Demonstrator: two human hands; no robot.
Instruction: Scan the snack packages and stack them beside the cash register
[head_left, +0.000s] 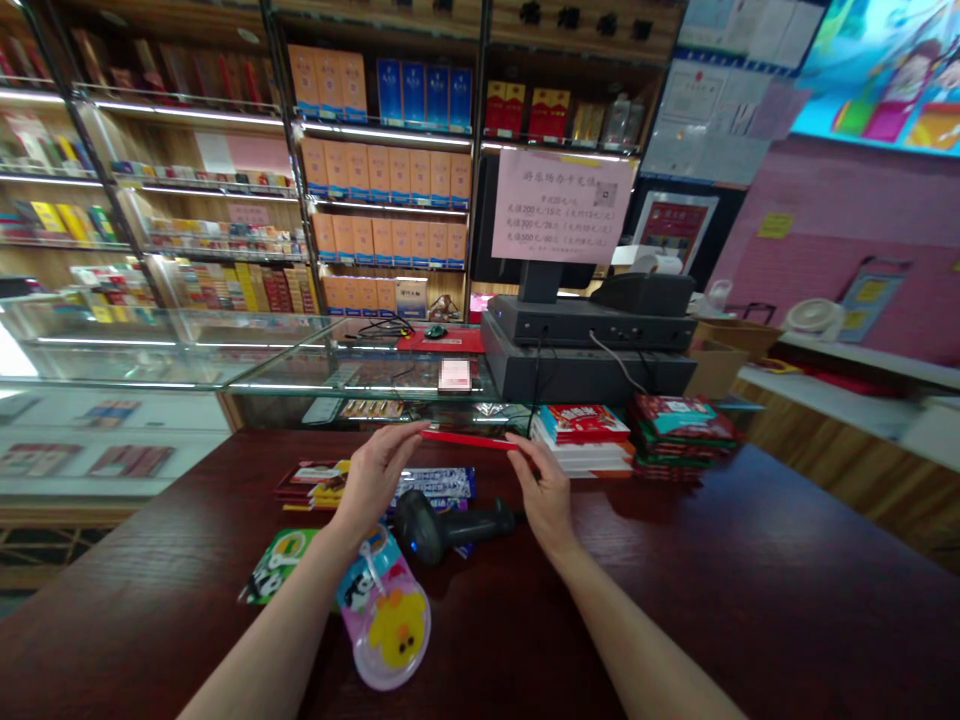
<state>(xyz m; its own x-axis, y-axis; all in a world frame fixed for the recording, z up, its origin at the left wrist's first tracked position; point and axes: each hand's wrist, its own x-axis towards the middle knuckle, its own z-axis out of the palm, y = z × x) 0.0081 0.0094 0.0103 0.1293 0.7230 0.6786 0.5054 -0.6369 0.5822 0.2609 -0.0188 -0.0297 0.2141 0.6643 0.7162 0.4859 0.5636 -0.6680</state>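
hands (pixel 379 472) (pixel 546 500) apart, seemingly palm-inward

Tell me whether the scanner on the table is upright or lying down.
Lying down: the black scanner stretches out sideways, its handle pointing toward the right hand.

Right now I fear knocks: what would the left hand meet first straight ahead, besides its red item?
The left hand would probably meet the glass counter, though depth is unclear.
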